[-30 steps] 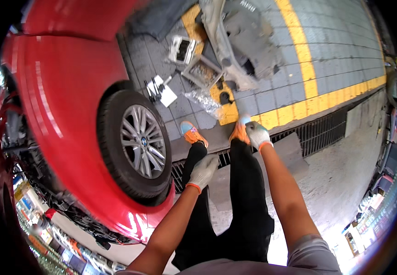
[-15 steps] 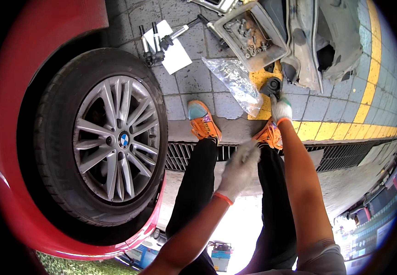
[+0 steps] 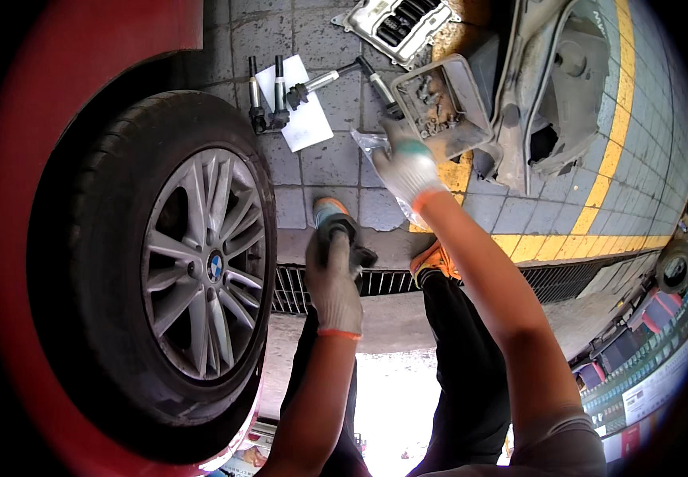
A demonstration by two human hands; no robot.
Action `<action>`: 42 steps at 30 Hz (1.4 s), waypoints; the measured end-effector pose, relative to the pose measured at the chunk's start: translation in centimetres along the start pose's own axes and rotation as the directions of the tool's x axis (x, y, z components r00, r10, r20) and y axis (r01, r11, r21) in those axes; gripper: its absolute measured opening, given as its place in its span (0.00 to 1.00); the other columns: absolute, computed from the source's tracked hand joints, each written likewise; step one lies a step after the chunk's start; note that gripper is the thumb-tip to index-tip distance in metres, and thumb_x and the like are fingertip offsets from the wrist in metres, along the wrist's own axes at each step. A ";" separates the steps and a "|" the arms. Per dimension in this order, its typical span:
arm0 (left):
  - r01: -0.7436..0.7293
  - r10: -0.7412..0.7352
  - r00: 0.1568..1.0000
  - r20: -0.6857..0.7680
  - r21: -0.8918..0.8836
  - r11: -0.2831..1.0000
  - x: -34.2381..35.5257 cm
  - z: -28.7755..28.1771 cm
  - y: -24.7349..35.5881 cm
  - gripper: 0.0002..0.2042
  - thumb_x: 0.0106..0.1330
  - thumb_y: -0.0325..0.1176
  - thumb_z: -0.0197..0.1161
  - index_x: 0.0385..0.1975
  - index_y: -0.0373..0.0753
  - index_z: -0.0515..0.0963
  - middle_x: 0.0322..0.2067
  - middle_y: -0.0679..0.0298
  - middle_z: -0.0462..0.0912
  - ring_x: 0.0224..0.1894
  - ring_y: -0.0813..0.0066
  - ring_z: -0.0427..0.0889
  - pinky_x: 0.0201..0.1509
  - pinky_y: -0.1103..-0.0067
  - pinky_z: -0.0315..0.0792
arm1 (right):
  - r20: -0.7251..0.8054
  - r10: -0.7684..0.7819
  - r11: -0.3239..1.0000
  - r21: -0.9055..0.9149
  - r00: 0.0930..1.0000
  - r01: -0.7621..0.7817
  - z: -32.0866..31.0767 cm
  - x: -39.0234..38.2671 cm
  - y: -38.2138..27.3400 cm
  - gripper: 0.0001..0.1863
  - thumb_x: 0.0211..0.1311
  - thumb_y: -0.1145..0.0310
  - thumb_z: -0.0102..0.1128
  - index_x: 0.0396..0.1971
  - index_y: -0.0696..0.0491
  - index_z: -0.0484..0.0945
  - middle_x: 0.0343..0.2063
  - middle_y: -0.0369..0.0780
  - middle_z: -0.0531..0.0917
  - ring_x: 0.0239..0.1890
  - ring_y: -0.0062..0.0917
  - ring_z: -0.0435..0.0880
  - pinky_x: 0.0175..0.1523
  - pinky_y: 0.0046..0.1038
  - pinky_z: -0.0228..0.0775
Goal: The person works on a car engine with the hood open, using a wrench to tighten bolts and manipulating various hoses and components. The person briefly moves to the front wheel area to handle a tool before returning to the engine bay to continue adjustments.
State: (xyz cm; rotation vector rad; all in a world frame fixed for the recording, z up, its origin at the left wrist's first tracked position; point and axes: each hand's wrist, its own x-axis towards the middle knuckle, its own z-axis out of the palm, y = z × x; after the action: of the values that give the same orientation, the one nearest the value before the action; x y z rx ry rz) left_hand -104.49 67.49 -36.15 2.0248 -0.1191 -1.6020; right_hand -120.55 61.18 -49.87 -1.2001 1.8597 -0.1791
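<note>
My left hand (image 3: 334,282), in a grey-white work glove with an orange cuff, is closed around a black part with a round, ring-like end (image 3: 336,229). It is over the floor grate, near my left shoe; the glove hides much of the part. My right hand (image 3: 409,165), in a similar glove, reaches over a clear plastic bag (image 3: 371,143). Its fingers are somewhat blurred, with the thumb apart and nothing visible between them. The fingertips come near the lower end of an ignition coil (image 3: 378,86) beside an open bin of bolts (image 3: 479,103).
More ignition coils (image 3: 280,95) lie on and beside a white sheet (image 3: 310,127). Behind the bin is a metal-framed module (image 3: 398,28); dirty black panels (image 3: 574,103) lie to the right. A red car's wheel (image 3: 209,266) fills the left side. A floor grate (image 3: 391,282) crosses below.
The black part has passed from my right hand to my left, which has moved left. My right hand has shifted left and farther out over the bag. The view has shifted slightly.
</note>
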 end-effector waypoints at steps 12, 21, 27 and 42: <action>0.093 -0.096 0.993 0.062 0.043 0.995 1.9 -2.1 2.4 0.17 0.76 0.37 0.59 0.58 0.33 0.77 0.49 0.61 0.82 0.48 0.75 0.81 0.56 0.77 0.75 | 0.013 0.499 0.853 0.167 0.867 -0.494 8.5 17.8 -0.1 0.30 0.69 0.62 0.55 0.63 0.67 0.62 0.52 0.59 0.83 0.54 0.48 0.87 0.60 0.41 0.80; 0.107 -0.098 0.992 0.084 -0.109 0.988 3.1 -1.8 3.6 0.16 0.77 0.37 0.60 0.57 0.34 0.77 0.48 0.62 0.83 0.49 0.71 0.83 0.53 0.72 0.78 | 0.088 0.803 0.310 0.783 0.590 -0.539 9.4 20.8 -5.6 0.31 0.57 0.60 0.66 0.57 0.61 0.70 0.44 0.49 0.87 0.44 0.38 0.89 0.50 0.36 0.81; -0.078 0.104 0.993 0.048 -0.380 0.922 3.9 -4.5 5.1 0.16 0.73 0.26 0.61 0.59 0.33 0.76 0.50 0.59 0.84 0.47 0.70 0.85 0.57 0.72 0.79 | 0.341 0.127 0.870 0.413 0.932 -0.269 1.6 9.4 -8.7 0.36 0.52 0.49 0.65 0.50 0.67 0.75 0.34 0.52 0.86 0.38 0.40 0.87 0.47 0.38 0.80; 0.294 0.102 0.778 0.620 -0.502 0.813 3.4 -5.0 4.3 0.29 0.71 0.37 0.55 0.73 0.41 0.64 0.62 0.60 0.78 0.65 0.59 0.78 0.69 0.55 0.74 | 0.077 -0.580 0.803 0.221 0.811 0.553 1.1 -3.6 -8.0 0.19 0.70 0.72 0.53 0.58 0.59 0.73 0.46 0.54 0.84 0.42 0.44 0.89 0.42 0.38 0.85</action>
State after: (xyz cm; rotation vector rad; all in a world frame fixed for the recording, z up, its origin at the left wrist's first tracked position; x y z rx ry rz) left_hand -97.82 64.35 -36.40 0.9919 0.2246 -2.0207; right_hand -113.99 60.20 -44.11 -1.5640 1.2770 -0.5768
